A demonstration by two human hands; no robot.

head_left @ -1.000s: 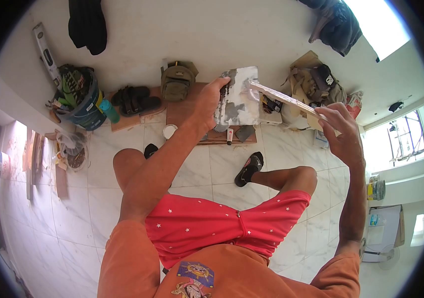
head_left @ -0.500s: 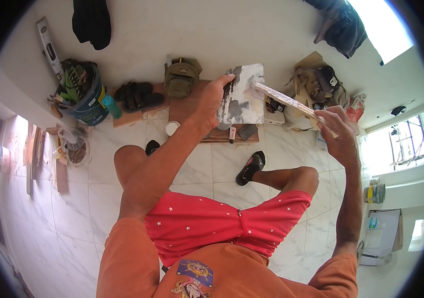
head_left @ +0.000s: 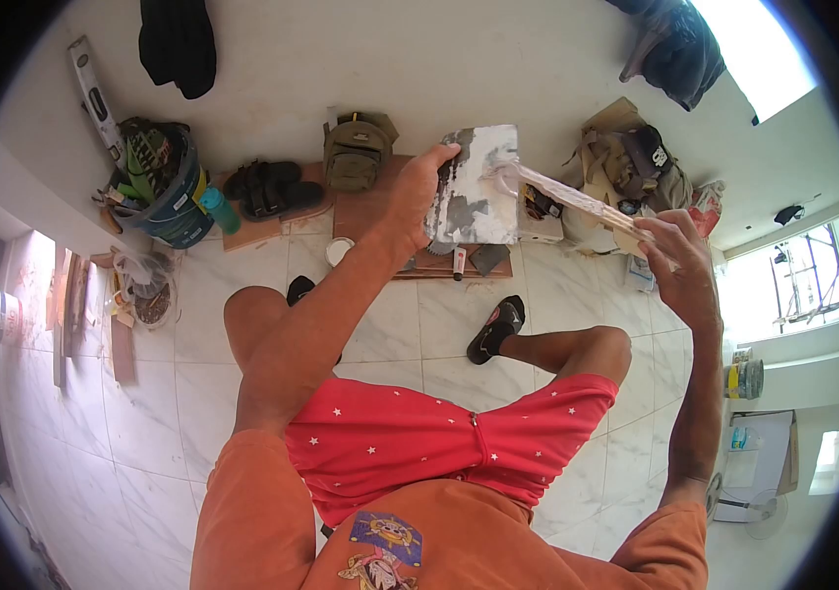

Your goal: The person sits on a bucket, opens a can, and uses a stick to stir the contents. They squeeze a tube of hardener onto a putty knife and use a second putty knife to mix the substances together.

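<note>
My left hand [head_left: 418, 197] is closed on the left side of a flat rectangular trowel [head_left: 481, 187], its face smeared with white and grey paste; any handle is hidden. In my right hand [head_left: 682, 264], the fingers grip the lower end of a long wooden stick [head_left: 577, 200]. White paste coats the stick's far half, and its tip is at the trowel's right edge, by a soft white lump. Both things are held up in front of me, above the floor.
Along the wall stand a bucket [head_left: 179, 211] of tools, a green bottle [head_left: 218, 208], black sandals [head_left: 267, 192], an olive backpack [head_left: 359, 152] and a pile of bags [head_left: 636, 162]. A tube [head_left: 459, 264] lies on a board near my feet. Wood offcuts [head_left: 70, 300] lean at left.
The stick's tip has shifted slightly right across the trowel, and my right hand has moved a little right and down. The trowel has moved very slightly left.
</note>
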